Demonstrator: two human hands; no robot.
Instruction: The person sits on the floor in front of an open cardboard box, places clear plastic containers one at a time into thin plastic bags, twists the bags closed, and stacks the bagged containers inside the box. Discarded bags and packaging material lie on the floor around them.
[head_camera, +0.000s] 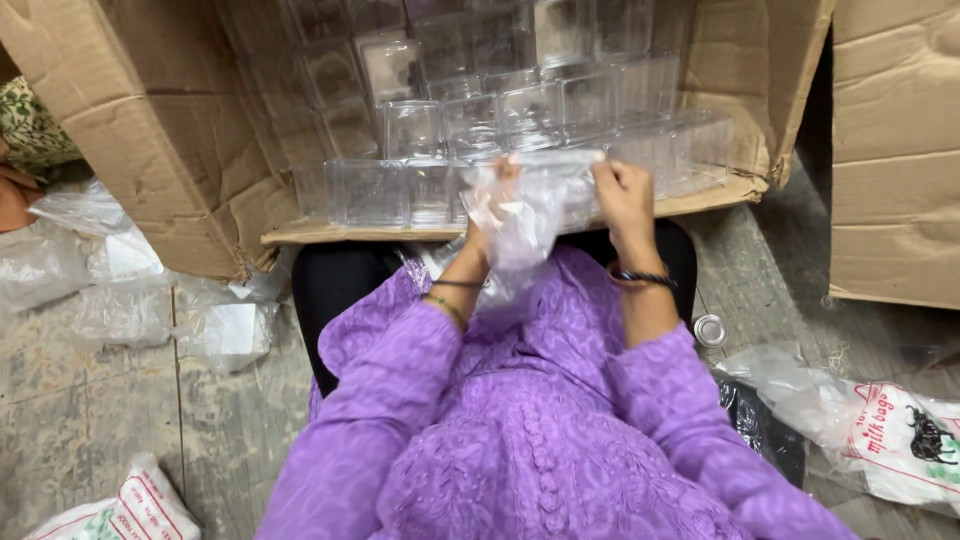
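A clear plastic bag (525, 215) is stretched between both my hands, just above my lap. My left hand (487, 205) is pushed into or behind the bag, partly veiled by the film. My right hand (622, 195) pinches the bag's upper right edge. Directly beyond the hands lies an open cardboard box (180, 150) on its side, filled with several stacked clear plastic containers (470, 120). My purple sleeves and dress fill the lower view.
Crumpled clear bags (130, 300) lie on the stone floor at left. A printed white sack (900, 430) lies at right, another sack (130, 505) at bottom left. A second cardboard box (895, 150) stands at right. A small round lid (709, 329) rests beside my right arm.
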